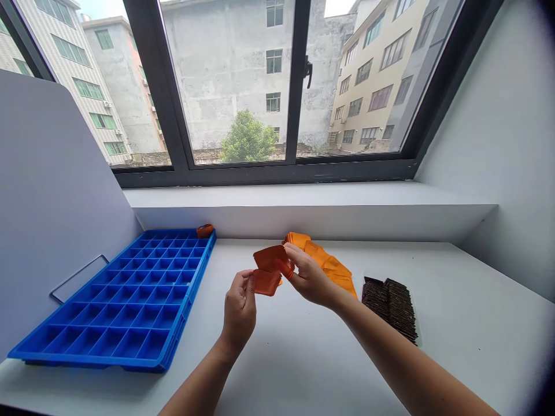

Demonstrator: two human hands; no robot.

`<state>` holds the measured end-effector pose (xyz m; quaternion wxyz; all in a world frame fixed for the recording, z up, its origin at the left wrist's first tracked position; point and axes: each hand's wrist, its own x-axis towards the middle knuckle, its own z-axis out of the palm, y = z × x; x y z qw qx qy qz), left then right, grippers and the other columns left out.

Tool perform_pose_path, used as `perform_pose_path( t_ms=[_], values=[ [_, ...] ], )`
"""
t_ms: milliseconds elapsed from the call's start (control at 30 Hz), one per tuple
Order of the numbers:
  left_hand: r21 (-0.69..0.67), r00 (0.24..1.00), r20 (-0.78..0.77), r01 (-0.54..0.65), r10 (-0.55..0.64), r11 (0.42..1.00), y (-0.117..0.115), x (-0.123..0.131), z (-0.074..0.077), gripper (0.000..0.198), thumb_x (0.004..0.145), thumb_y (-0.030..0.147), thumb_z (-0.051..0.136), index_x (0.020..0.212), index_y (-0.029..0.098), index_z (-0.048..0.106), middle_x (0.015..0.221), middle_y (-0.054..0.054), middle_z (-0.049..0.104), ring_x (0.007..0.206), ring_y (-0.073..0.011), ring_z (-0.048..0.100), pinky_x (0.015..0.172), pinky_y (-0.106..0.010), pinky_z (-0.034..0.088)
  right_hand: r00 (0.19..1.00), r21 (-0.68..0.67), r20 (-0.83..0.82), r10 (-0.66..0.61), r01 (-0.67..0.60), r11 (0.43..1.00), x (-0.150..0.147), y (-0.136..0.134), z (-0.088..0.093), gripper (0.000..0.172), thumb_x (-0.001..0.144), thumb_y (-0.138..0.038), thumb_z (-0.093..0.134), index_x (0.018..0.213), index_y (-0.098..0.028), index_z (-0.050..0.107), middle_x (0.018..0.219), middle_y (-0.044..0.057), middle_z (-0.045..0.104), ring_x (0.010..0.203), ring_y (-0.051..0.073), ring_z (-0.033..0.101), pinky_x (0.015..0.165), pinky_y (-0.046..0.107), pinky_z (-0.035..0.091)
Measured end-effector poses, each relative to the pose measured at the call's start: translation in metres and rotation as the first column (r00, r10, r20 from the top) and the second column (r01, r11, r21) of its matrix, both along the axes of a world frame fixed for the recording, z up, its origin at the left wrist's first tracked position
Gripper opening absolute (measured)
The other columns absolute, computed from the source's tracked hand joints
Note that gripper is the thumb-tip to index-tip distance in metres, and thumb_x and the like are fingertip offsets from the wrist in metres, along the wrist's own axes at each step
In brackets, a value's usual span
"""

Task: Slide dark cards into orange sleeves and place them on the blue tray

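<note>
Above the middle of the white table, my left hand (240, 315) pinches the lower left edge of a small orange pouch (266, 281) between thumb and fingers. My right hand (309, 277) grips the same pouch at its right side, with the thumb seen through or against the thin orange material. An upper flap of the pouch stands up and looks darker than the lower part. Behind my right hand and wrist lies a pile of flat orange pouches (332, 268), partly covered by them. Whether anything is inside the held pouch, I cannot tell.
At the left stands a blue compartment tray (163, 352), with an orange-wrapped dark item (204, 231) at its far right corner. Right of my forearm, a clear container holds two rows of thin dark brown pieces (392, 306). A window sill (303, 195) bounds the table's back.
</note>
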<state>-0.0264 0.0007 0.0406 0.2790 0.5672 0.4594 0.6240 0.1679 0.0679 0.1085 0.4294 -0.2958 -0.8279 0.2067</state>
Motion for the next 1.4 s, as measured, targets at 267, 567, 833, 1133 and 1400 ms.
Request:
perform_pose_path(
  t_ms=[267,567,833,1133,1400],
  values=[
    [0.005,0.995,-0.097,-0.013,0.014,1.000,0.001,0.000,-0.004,0.031,0.113,0.047,0.050,0.120,0.022,0.067,0.119,-0.012,0.079,0.111,-0.0281,0.077,0.092,-0.040,0.062,0.999,-0.146,-0.002,0.035,-0.035,0.989,0.015,0.002,0.015,0.038,0.102,-0.057,0.066,0.082,-0.026,0.074,0.080,0.001,0.061,0.072,0.018,0.051,0.061,0.032,0.042],
    [0.004,0.987,-0.156,-0.026,0.026,1.000,0.000,0.000,-0.002,0.029,0.113,0.043,0.048,0.121,0.023,0.067,0.117,-0.011,0.080,0.107,-0.0271,0.077,0.088,-0.038,0.061,0.991,-0.286,-0.120,0.058,-0.090,0.954,0.012,-0.002,0.014,0.026,0.093,-0.053,0.080,0.093,-0.026,0.077,0.085,0.000,0.075,0.080,0.020,0.068,0.072,0.035,0.055],
    [-0.023,0.987,-0.158,0.023,-0.026,0.999,-0.002,0.001,0.002,0.024,0.110,0.041,0.055,0.124,0.022,0.061,0.122,-0.013,0.078,0.109,-0.0273,0.077,0.089,-0.040,0.062,0.985,-0.332,-0.153,0.077,-0.125,0.935,0.006,-0.003,0.010,0.032,0.095,-0.056,0.077,0.094,-0.024,0.075,0.090,0.003,0.077,0.085,0.023,0.072,0.079,0.040,0.060],
    [-0.041,0.977,-0.213,-0.014,0.005,0.999,-0.003,0.001,0.003,0.023,0.102,0.039,0.070,0.116,0.022,0.062,0.111,-0.010,0.081,0.096,-0.0259,0.079,0.086,-0.039,0.060,0.981,-0.251,-0.184,0.059,-0.105,0.962,0.006,-0.002,0.012,0.033,0.091,-0.059,0.079,0.092,-0.026,0.077,0.092,0.004,0.078,0.084,0.024,0.071,0.081,0.041,0.061],
    [-0.091,0.971,-0.209,-0.140,0.118,0.986,0.000,-0.002,0.004,0.026,0.098,0.049,0.074,0.100,0.023,0.075,0.098,-0.007,0.080,0.093,-0.0258,0.075,0.082,-0.038,0.060,0.940,-0.341,-0.198,-0.278,0.200,0.919,0.007,0.032,-0.043,0.033,0.092,-0.059,0.074,0.098,-0.029,0.063,0.080,0.001,0.065,0.066,0.021,0.055,0.061,0.036,0.046]
  ],
)
